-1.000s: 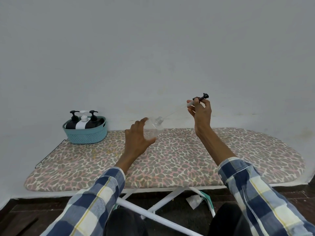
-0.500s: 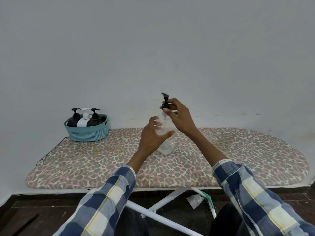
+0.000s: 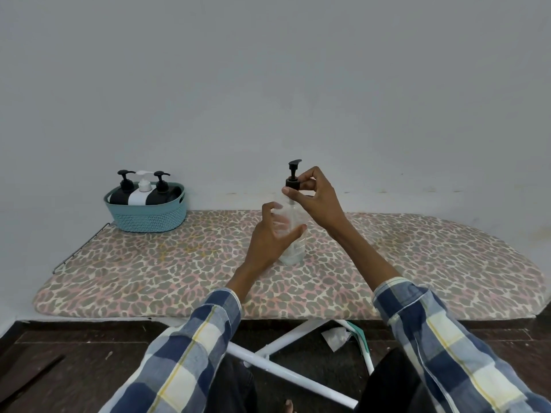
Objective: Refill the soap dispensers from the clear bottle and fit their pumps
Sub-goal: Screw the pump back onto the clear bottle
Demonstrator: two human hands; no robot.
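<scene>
Step in hand, by look of it: screwing black pump [image 3: 293, 175] onto clear dispenser bottle [image 3: 293, 234].

- Right hand [image 3: 313, 198] pinches pump collar, thumb and fingertips clamped round it.
- Left hand [image 3: 272, 234] curled round bottle body, steadying it upright on ironing board [image 3: 417, 257].
- To do well: keep bottle vertical, collar square to neck, turn gently — cross-threading likely if tilted.
- Bottle well right of teal basket [image 3: 149, 211], which holds three pumped dispensers [image 3: 143, 190].
</scene>
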